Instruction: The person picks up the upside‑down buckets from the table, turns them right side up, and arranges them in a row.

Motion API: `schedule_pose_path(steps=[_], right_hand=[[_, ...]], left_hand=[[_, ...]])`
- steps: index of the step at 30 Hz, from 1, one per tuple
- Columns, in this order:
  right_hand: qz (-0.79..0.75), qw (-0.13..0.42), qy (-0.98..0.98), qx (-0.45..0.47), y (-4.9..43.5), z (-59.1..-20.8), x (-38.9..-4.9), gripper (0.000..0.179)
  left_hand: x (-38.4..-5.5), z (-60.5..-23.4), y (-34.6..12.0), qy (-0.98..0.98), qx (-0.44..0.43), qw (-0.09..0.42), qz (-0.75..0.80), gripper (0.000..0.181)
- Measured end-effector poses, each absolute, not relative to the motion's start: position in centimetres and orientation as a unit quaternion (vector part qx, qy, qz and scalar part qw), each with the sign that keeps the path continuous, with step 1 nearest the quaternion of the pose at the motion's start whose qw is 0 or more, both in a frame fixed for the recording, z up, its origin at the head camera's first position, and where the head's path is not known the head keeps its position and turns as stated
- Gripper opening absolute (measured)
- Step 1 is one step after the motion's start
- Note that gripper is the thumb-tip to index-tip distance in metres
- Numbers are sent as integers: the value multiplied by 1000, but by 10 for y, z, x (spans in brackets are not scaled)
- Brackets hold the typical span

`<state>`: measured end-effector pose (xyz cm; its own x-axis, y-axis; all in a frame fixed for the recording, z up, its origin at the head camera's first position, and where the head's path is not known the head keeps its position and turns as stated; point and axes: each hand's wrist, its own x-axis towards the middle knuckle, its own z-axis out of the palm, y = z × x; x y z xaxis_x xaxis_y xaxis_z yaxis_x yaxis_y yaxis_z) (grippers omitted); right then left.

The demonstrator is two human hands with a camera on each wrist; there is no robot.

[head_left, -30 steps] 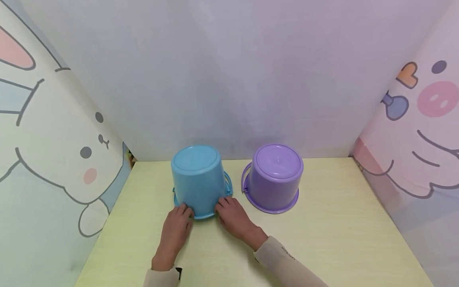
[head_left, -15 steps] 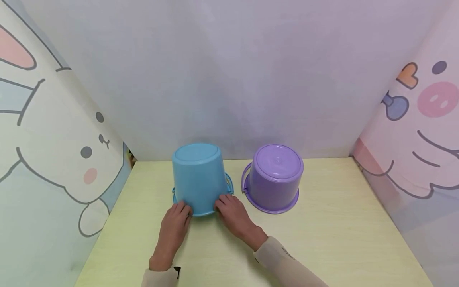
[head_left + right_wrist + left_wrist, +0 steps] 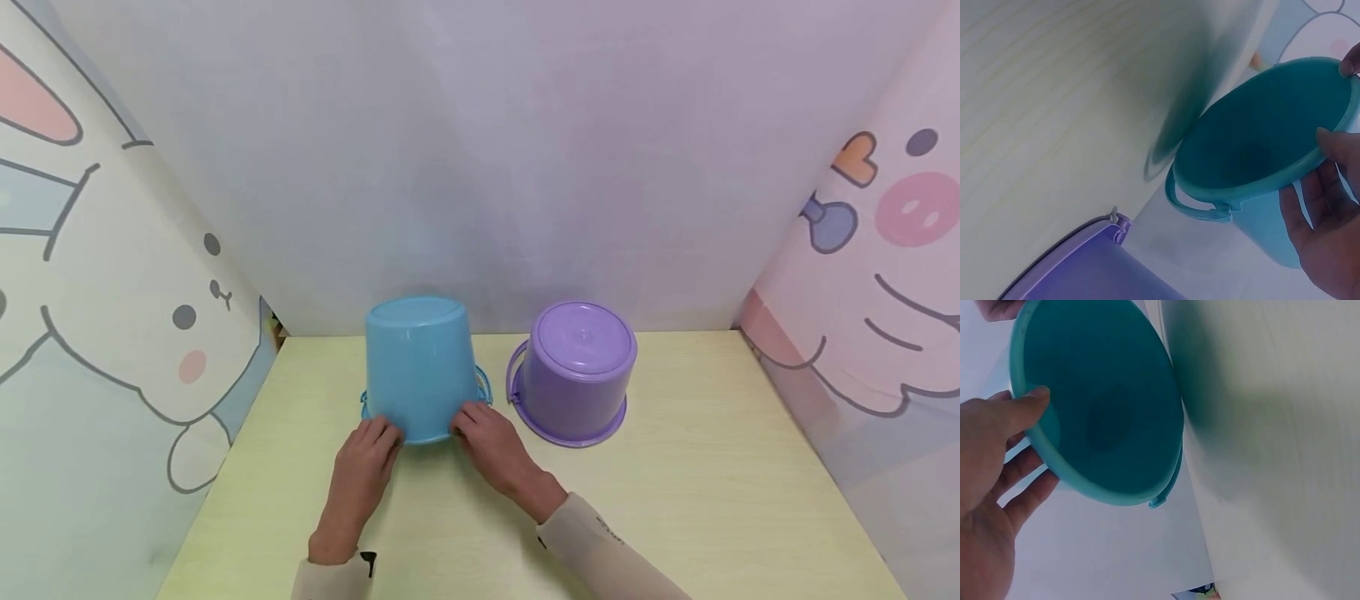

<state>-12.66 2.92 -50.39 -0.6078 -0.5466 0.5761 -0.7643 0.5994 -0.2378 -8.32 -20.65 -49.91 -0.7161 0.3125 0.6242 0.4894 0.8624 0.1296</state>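
Observation:
A blue bucket [image 3: 416, 375], bottom up, is tilted away from the person, its near rim lifted off the table. My left hand [image 3: 363, 467] pinches that rim at the left, the thumb inside and fingers outside, as the left wrist view shows. On the right part of the near rim, my right hand [image 3: 491, 446] grips in the same way. The right wrist view looks into the hollow of the bucket [image 3: 1260, 131], and nothing shows inside. Its far rim rests on the table, and the handle [image 3: 483, 385] hangs at the right side.
A purple bucket [image 3: 577, 375] stands upside down to the right of the blue one, its handle toward it. Both are on a pale wooden table [image 3: 690, 483]. A plain cloth wall [image 3: 480, 167] rises behind, with cartoon-printed panels at both sides.
Both hands have raised the near rim of the blue bucket, so it leans further back and less of its bottom shows. The purple bucket has stayed in place.

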Motion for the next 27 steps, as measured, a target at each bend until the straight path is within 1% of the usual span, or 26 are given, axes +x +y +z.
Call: schedule_pose_path(steps=[11, 17, 27], right_hand=[[265, 243, -854, 376, 33, -493, -127, 26], [269, 256, -850, 374, 34, -486, -128, 25], [292, 245, -848, 368, 39, -472, -130, 22]], left_hand=[[-85, -485, -204, -914, -215, 314, -143, 35], [-88, -476, -203, -906, -222, 329, -148, 34], [-95, -461, -200, -893, -228, 352, -162, 31]])
